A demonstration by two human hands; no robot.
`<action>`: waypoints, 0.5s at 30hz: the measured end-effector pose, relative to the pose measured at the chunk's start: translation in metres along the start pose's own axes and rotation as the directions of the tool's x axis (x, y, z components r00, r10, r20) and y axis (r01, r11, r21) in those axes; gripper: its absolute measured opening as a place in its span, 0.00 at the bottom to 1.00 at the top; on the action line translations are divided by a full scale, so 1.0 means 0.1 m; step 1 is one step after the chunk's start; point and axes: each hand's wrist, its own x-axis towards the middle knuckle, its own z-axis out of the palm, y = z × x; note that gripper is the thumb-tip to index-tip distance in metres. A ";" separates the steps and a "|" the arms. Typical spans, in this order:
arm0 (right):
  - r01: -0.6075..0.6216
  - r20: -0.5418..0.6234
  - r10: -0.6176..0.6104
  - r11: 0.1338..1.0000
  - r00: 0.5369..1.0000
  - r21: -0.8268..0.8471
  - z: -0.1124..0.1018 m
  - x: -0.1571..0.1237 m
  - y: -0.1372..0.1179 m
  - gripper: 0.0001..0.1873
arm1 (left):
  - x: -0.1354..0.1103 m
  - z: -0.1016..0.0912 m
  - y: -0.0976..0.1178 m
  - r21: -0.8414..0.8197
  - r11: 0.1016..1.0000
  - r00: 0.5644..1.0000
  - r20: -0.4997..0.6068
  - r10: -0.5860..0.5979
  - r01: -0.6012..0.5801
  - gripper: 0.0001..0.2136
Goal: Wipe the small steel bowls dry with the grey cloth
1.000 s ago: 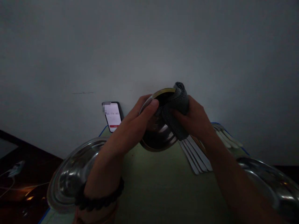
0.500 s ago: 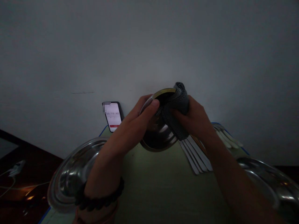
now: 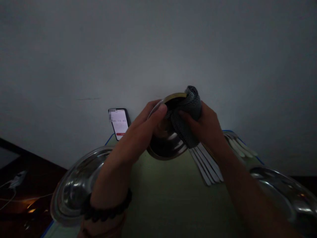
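A shiny metal bowl (image 3: pixel 168 142) is held up, tilted, above the table. My left hand (image 3: pixel 146 127) grips its left rim, the thumb over the inner side and the fingers behind. Folded over the bowl's right rim is a grey-and-black woven cloth (image 3: pixel 185 127). My right hand (image 3: pixel 206 125) is closed on this cloth, thumb on the inner side, pressing it against the bowl. The fingers of both hands are partly hidden behind the bowl and cloth.
A phone (image 3: pixel 120 124) showing a timer leans on the wall. Large metal basins stand left (image 3: pixel 76 185) and right (image 3: pixel 282 188) on the greenish table (image 3: pixel 158 198). Several flat metal handles (image 3: pixel 205 165) and pale-handled utensils (image 3: pixel 240 145) lie toward the right. White cables hang at far left.
The bowl, the cloth and both hands have shifted very slightly upward and left. The holds are the same, and the phone's timer has advanced.
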 end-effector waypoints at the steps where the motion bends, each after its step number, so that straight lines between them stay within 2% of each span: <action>1: -0.018 -0.052 0.020 0.999 0.998 0.039 0.01 0.01 0.01 0.19 | 0.00 0.04 -0.01 -0.043 0.999 0.999 -0.041 0.022 -0.024 0.15; 3: -0.069 -0.158 0.096 0.983 0.983 0.168 0.03 0.03 0.04 0.18 | -0.01 0.16 -0.03 -0.111 0.991 0.986 -0.155 0.058 -0.075 0.17; 5: -0.143 -0.184 0.225 0.915 0.957 0.377 0.08 0.03 0.06 0.17 | -0.02 0.32 -0.09 -0.107 0.986 0.950 -0.300 0.090 -0.127 0.18; 6: -0.196 -0.146 0.303 0.847 0.942 0.494 0.11 0.02 0.06 0.17 | -0.03 0.41 -0.13 -0.097 0.984 0.926 -0.362 0.107 -0.152 0.18; 8: -0.335 0.004 0.456 0.647 0.890 0.685 0.18 -0.01 0.02 0.16 | -0.04 0.55 -0.23 -0.076 0.967 0.869 -0.460 0.183 -0.244 0.19; 10: -0.459 0.160 0.564 0.440 0.810 0.772 0.26 -0.07 -0.07 0.15 | -0.05 0.65 -0.34 -0.059 0.934 0.819 -0.502 0.277 -0.352 0.19; 11: -0.493 0.219 0.584 0.364 0.782 0.790 0.29 -0.10 -0.12 0.15 | -0.06 0.68 -0.38 -0.043 0.912 0.799 -0.501 0.334 -0.408 0.19; 13: -0.529 0.289 0.581 0.296 0.760 0.795 0.33 -0.15 -0.19 0.16 | -0.07 0.69 -0.42 0.010 0.868 0.755 -0.490 0.437 -0.496 0.20; 15: -0.552 0.333 0.533 0.327 0.778 0.767 0.32 -0.16 -0.19 0.18 | -0.09 0.63 -0.39 0.051 0.865 0.756 -0.462 0.463 -0.499 0.19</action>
